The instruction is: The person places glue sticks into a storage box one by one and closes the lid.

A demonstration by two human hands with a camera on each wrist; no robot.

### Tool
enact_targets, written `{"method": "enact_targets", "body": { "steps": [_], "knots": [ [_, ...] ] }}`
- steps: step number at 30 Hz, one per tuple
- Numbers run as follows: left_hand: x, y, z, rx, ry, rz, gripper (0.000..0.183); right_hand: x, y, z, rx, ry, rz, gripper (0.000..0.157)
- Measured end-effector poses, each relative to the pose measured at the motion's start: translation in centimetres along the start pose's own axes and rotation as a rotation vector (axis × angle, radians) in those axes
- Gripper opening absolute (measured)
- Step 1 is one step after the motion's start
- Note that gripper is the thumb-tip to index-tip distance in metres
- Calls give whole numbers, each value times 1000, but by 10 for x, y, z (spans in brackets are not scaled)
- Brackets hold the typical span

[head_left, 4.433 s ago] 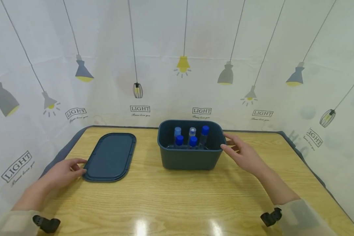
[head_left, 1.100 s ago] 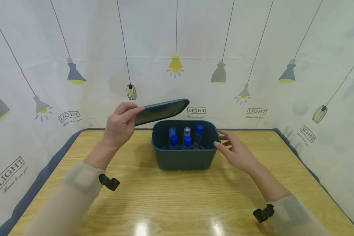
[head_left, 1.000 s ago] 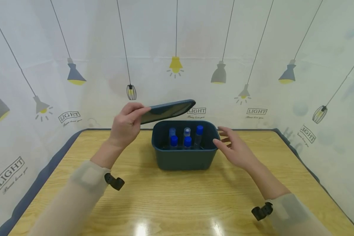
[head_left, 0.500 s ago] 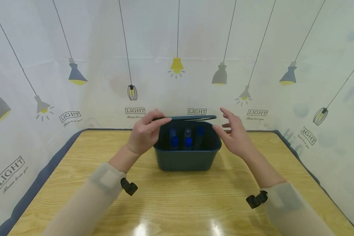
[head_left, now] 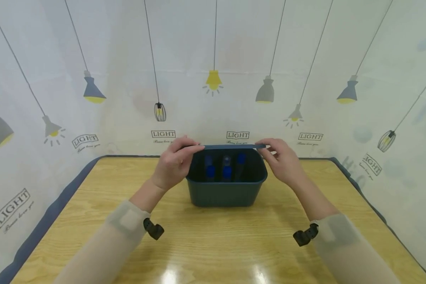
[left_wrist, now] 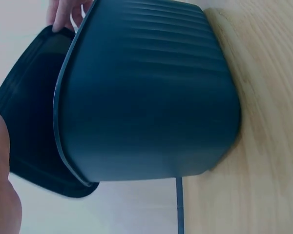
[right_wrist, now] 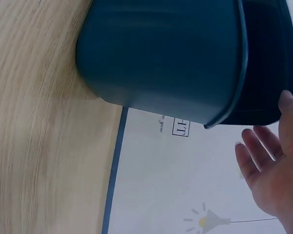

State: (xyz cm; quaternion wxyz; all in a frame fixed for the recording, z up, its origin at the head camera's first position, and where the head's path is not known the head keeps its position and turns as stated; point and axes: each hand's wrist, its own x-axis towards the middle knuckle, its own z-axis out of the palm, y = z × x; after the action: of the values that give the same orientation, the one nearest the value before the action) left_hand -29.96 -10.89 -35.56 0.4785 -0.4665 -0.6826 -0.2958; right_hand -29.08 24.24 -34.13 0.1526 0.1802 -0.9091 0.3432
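A dark blue-green plastic lid is held by both hands over the matching box. Its front edge is raised, leaving a gap at the front, while in the left wrist view the lid slants down toward the rear rim. My left hand pinches the lid's left end. At the right end, my right hand grips it between thumb and fingers; the right wrist view shows the thumb at the edge of the lid. Several small clear bottles with mostly blue caps stand inside the box, shaded by the lid.
The box stands near the back of a wood-grain table. Behind it hangs a pale curtain printed with lamps, which also runs along both sides. Each sleeve bears a small black wrist camera.
My left hand has lifted the lid from the table at left and carried it right over the box. The right hand has left the box rim and taken hold of the lid's right end.
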Motion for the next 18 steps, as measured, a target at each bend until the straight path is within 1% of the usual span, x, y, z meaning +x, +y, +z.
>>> {"method": "enact_targets", "body": {
  "steps": [3,7,9,11,13,15,18],
  "knots": [
    [-7,-1,-4,-47,-39,-80,32,-11,-2,-5,24,-8,-15,28],
    [-18,2,-14,-61,-141,-184,31,-29,1,-8,70,-66,-17,26],
    [-24,5,-18,-74,-197,-217,31,-38,4,-8,90,-108,-2,27],
    [-31,8,-20,-92,-243,-233,31,-45,9,-7,107,-150,16,30],
    [-37,12,-22,-109,-273,-236,32,-50,12,-5,130,-184,33,33],
    [-42,15,-21,-116,-287,-235,32,-55,15,-3,150,-207,45,35],
    [-47,18,-20,-121,-286,-236,32,-59,18,-1,163,-218,48,36]
  ]
}}
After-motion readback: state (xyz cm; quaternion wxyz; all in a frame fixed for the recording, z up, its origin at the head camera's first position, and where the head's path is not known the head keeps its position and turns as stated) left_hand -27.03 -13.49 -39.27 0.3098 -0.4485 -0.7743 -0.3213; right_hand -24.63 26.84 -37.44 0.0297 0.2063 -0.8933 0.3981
